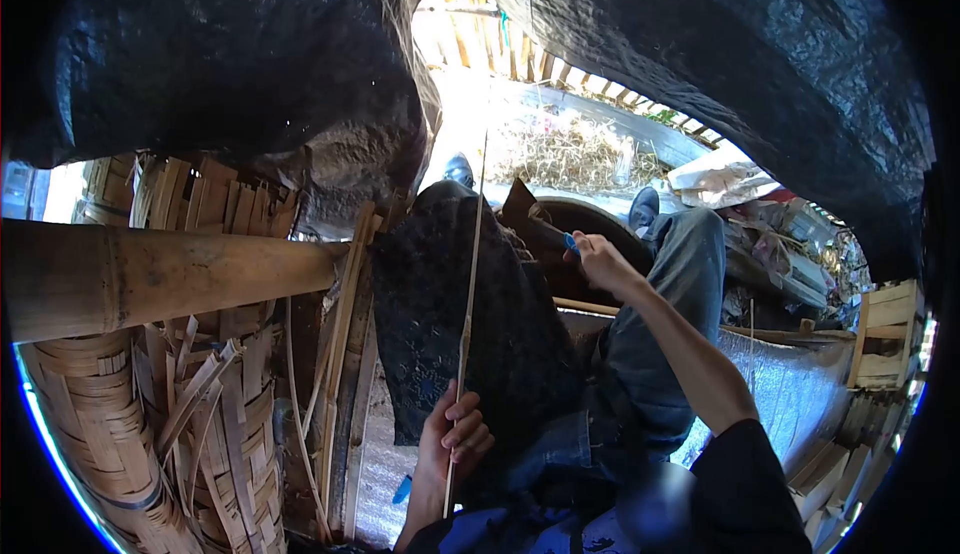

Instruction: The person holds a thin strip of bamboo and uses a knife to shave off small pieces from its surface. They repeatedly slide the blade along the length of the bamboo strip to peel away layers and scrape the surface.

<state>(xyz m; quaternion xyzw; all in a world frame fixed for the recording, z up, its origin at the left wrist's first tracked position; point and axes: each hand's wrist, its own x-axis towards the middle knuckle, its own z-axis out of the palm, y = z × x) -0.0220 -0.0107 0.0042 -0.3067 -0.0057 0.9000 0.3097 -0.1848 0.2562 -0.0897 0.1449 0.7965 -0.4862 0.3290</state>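
My left hand is closed around a long, thin bamboo strip, low over my lap. The strip rises almost upright in the view, past my knee toward the bright opening. In my right hand is a knife with a broad dark blade and some blue at its grip. Its blade points up and left, a short way right of the strip. A dark patterned cloth covers my left leg, beneath the strip. Behind the knife lies a dark rounded shape between my legs.
On the left, a thick bamboo pole juts inward above woven bamboo baskets and loose slats. Black plastic sheeting hangs overhead and ahead. Straw lies beyond my feet. A wooden crate stands at the right edge.
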